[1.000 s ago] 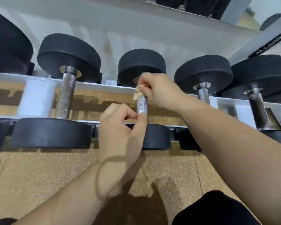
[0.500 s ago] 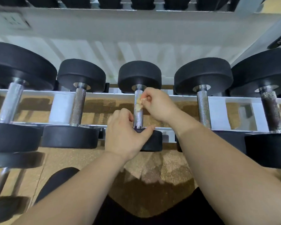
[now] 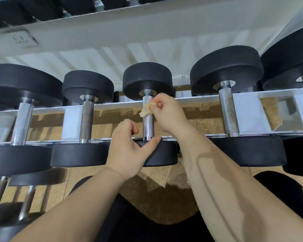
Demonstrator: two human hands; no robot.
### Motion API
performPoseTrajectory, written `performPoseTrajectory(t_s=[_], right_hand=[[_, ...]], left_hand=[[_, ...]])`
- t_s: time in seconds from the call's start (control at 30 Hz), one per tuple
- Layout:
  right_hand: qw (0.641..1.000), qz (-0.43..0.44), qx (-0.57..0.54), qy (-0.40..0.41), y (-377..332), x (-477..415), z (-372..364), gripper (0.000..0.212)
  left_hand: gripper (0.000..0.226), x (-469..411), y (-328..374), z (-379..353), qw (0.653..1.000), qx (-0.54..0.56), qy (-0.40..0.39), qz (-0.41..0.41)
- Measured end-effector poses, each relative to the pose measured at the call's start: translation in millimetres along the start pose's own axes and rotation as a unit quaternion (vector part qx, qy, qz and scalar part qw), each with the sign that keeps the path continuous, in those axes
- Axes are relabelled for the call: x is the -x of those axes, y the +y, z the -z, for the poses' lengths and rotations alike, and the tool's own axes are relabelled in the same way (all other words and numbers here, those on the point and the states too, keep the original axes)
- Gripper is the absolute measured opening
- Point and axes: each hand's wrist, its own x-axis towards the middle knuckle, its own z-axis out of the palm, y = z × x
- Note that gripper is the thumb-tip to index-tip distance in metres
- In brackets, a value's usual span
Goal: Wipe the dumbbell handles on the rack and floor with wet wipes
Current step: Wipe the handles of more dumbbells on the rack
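Steel middle dumbbell handle on the rack was mid-wipe, right hand pinching the wet wipe against it, left hand loosely curled with thumb on its near head; other handles likely remained.

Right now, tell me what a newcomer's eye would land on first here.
The two bare hands at centre: the right hand pinches a crumpled beige wipe against the knurled steel handle of the middle dumbbell, while the left hand rests on its near black head. Around them, a row of black dumbbells lies across the white rack.
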Motion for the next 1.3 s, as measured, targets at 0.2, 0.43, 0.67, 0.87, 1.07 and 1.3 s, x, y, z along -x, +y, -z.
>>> performPoseTrajectory(t_s=[0.2, 0.43, 0.67, 0.87, 1.07, 1.3], right_hand=[[1.0, -0.019, -0.009, 0.021, 3, 3, -3, 0.013], [0.992, -0.083, -0.041, -0.084, 8, 16, 4, 0.006], [0.994, -0.012, -0.055, 0.09, 6, 5, -10, 0.009], [0.995, -0.026, -0.018, 0.092, 16, 15, -5, 0.012], [0.991, -0.046, -0.108, 0.069, 15, 23, -7, 0.014], [0.998, -0.05, -0.049, -0.004, 18, 23, -2, 0.011]], left_hand=[[0.049, -1, -3, 0, 1.0, 0.025, 0.002, 0.009], [0.049, -1, -6, -2, 1.0, 0.03, -0.002, -0.007], [0.05, -1, -2, -1, 1.0, 0.022, 0.003, -0.011], [0.051, -1, -2, -2, 1.0, 0.023, 0.008, -0.014], [0.05, 0, -1, -2, 0.999, 0.028, 0.004, -0.016], [0.051, -1, -3, 0, 0.999, 0.043, -0.011, -0.01]])
